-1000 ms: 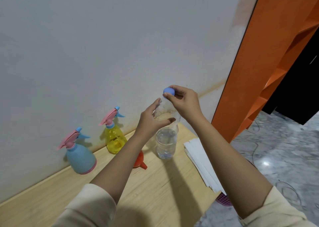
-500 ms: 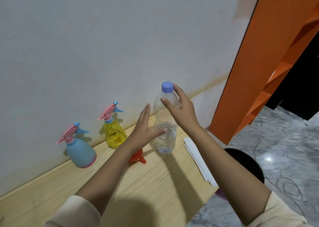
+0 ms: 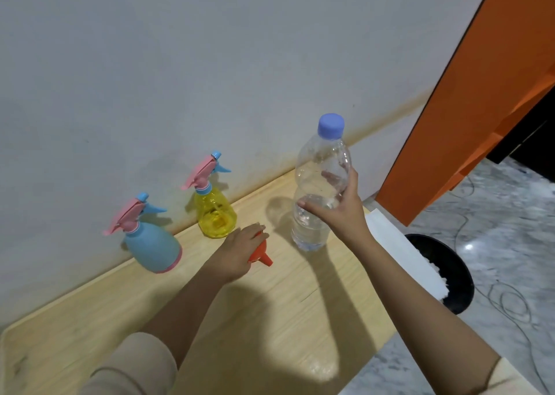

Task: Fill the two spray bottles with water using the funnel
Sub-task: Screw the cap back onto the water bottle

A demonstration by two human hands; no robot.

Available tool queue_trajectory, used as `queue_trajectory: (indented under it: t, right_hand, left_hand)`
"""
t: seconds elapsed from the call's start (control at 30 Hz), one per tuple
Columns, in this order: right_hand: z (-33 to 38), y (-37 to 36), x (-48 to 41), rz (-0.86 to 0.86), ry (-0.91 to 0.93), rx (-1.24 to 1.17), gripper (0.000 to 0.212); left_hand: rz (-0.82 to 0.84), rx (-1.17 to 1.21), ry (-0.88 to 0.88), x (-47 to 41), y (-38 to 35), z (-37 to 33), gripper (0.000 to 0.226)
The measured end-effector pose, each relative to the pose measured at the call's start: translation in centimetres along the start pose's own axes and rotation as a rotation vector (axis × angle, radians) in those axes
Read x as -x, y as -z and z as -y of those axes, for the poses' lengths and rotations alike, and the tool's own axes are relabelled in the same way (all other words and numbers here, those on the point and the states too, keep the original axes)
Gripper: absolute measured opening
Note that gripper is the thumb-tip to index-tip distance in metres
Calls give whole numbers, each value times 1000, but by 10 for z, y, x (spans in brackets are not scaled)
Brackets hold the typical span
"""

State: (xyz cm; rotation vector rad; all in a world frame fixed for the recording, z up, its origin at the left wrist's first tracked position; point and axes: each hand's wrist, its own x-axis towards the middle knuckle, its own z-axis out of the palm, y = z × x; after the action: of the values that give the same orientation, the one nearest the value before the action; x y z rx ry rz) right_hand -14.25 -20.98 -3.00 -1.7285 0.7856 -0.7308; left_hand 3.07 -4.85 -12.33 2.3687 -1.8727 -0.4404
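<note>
A clear water bottle (image 3: 318, 169) with a blue cap stands on the wooden table (image 3: 270, 319), about half full. My right hand (image 3: 339, 211) grips its middle from the right. My left hand (image 3: 237, 249) lies over the orange funnel (image 3: 262, 253), which rests on the table with its spout pointing right. Whether the fingers close around the funnel is hidden. A yellow spray bottle (image 3: 214, 211) and a blue spray bottle (image 3: 150, 244), both with pink trigger heads screwed on, stand by the wall to the left.
A white wall runs behind the table. A stack of white paper (image 3: 402, 253) lies at the table's right edge. Below it on the marble floor stands a black bin (image 3: 459, 274). An orange cabinet (image 3: 480, 109) rises at the right.
My right hand slid from the cap down to the bottle's middle. My left hand left the bottle and dropped onto the funnel. The cap is back on the bottle.
</note>
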Motion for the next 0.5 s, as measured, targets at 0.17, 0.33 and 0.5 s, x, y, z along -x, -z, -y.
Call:
queue_trajectory:
  t: [0.17, 0.33, 0.5]
  right_hand:
    - [1, -3, -15, -82, -11, 26, 97]
    - [2, -4, -42, -130, -8, 82, 95]
    - [-2, -7, -81, -134, 3, 133, 95]
  left_hand:
    - [-164, 200, 93, -17, 2, 3, 68]
    - [-485, 532, 420, -48, 6, -10, 66]
    - [-660, 736, 621, -80, 0, -21, 66]
